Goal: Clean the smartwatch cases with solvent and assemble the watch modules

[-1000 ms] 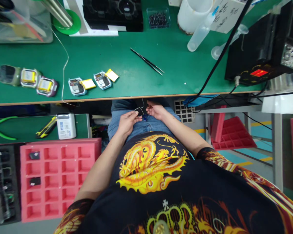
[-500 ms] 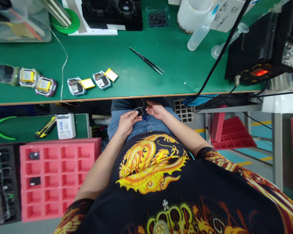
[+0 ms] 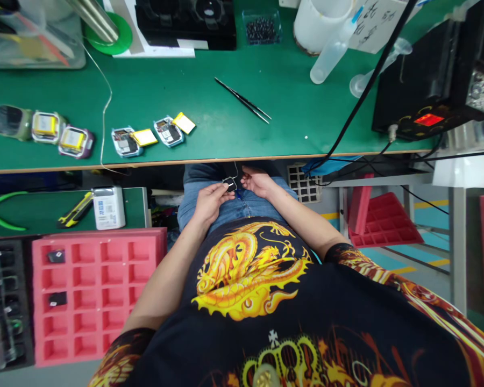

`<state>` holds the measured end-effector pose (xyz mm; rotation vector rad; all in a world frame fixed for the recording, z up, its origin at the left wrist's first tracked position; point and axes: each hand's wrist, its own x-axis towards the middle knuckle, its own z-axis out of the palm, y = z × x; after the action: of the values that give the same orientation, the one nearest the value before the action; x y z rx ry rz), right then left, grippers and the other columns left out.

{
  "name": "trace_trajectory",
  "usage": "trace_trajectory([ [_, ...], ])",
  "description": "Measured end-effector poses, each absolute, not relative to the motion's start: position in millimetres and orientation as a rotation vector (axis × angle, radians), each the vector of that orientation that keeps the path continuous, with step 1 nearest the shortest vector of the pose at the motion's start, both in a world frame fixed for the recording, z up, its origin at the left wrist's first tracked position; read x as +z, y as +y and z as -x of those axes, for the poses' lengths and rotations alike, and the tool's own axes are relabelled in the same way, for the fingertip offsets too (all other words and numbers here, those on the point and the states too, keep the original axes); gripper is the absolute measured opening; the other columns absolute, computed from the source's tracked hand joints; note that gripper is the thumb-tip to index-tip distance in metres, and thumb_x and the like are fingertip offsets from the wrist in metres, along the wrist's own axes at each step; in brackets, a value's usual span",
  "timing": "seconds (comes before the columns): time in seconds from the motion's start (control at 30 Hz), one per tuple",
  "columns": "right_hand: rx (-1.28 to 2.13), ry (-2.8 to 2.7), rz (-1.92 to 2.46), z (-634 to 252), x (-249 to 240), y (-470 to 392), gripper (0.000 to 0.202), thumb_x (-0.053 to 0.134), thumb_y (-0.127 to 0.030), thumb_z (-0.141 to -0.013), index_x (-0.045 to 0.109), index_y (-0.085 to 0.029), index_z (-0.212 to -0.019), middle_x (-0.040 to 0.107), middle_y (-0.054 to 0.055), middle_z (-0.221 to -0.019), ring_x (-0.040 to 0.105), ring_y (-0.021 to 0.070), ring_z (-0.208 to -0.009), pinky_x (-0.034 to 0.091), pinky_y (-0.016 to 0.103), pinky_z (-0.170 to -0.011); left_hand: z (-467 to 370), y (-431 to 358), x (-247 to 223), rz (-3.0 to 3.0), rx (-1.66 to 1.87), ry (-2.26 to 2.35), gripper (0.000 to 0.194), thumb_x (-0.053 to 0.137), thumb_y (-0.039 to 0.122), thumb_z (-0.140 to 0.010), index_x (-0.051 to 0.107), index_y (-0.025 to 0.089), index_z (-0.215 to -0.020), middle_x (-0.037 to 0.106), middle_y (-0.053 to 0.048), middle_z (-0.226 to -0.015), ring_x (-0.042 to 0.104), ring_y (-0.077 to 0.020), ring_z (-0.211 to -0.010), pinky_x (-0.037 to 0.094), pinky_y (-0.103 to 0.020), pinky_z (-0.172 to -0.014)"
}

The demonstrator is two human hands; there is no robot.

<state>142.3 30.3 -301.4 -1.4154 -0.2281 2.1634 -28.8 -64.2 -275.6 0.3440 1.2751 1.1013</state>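
Green-topped workbench (image 3: 298,102); blue floor (image 3: 433,216) with yellow lines (image 3: 431,204).

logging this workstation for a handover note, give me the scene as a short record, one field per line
left hand: left hand pinches a small dark part
right hand: right hand close by, fingers curled; whether it grips anything is unclear
bench: tweezers lie on the green bench; two opened blue cases each have a yellow battery beside them
lower left: pink foam tray; dark pieces in two pockets
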Motion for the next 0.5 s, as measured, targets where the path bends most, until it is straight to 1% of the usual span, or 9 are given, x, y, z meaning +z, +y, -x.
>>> trace_trajectory([
  [0.5,2.171,-0.225,1.425,-142.0,-297.5,30.1,0.033,0.067,-0.029,-0.108,0.055,-0.019,-0.079,0.057,-0.004,-0.062,0.058,0.0088,-0.054,0.046,0.019,-0.049,28.9,-64.1,-275.0,-0.337,1.101,1.279,0.045,0.101,0.041,-0.067,0.077,0.011,-0.090,0.074,-0.007,-0.085,0.075,-0.0189,-0.076,0.065,-0.033,-0.074],
])
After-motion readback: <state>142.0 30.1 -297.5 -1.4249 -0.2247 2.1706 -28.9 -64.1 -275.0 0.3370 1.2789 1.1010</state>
